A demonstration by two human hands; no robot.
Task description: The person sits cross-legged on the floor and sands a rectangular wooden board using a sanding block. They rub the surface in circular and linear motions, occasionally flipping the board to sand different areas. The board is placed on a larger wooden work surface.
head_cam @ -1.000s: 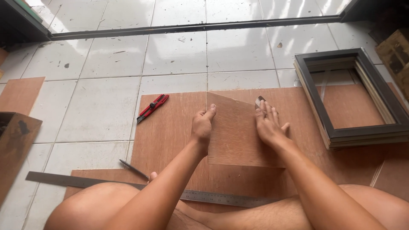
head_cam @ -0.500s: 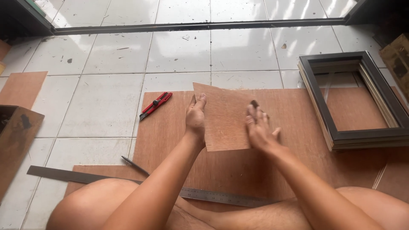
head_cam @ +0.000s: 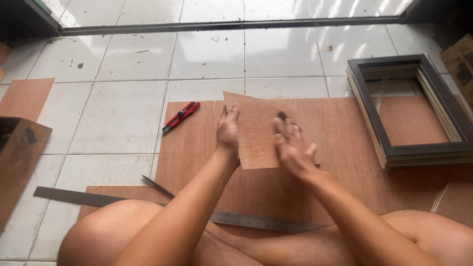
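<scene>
My left hand [head_cam: 228, 133] grips the left edge of a small cut plywood panel [head_cam: 256, 133], thumb on its face, holding it tilted up above a large plywood sheet [head_cam: 340, 128] on the tiled floor. My right hand [head_cam: 292, 148] is blurred against the panel's right side, fingers pressing a small dark piece [head_cam: 282, 116] to its face. My bare knees fill the bottom of the view.
A red utility knife [head_cam: 180, 117] lies at the sheet's left corner. A pencil [head_cam: 156, 186] and a long steel ruler [head_cam: 64, 195] lie near my left knee. Stacked dark picture frames [head_cam: 369, 106] sit at right, a cardboard box [head_cam: 19, 157] at left.
The panel has been lifted off the sheet and shifted left and up. My right hand has moved left across its face with the small dark piece.
</scene>
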